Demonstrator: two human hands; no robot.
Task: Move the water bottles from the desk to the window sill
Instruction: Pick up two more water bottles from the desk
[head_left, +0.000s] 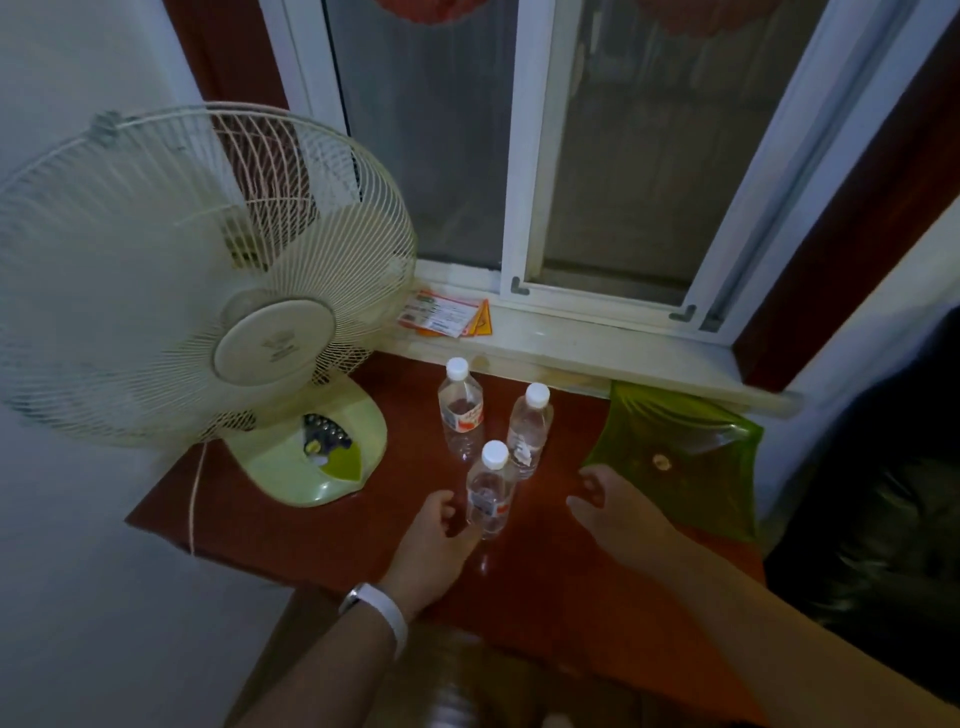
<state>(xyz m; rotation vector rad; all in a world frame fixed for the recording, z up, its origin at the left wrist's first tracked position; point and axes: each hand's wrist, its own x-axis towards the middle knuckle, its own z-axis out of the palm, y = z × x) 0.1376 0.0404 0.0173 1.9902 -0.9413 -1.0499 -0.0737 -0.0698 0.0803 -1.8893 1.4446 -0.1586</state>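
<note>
Three water bottles stand upright on the red desk (332, 519), close together, below the window sill (597, 348). The nearest bottle (488, 488) is in front, with the left rear bottle (461, 410) and the right rear bottle (530, 431) behind it, nearer the sill. My left hand (436, 540), with a white wristband (374, 608), is just beside the nearest bottle, fingers loosely curved and not closed round it. My right hand (613, 514) hovers to the right of the bottles, fingers loosely curled, holding nothing. A fan (197, 270) stands at the left, a green folder (685, 457) lies at the right, and some cards (447, 314) lie on the sill.
</note>
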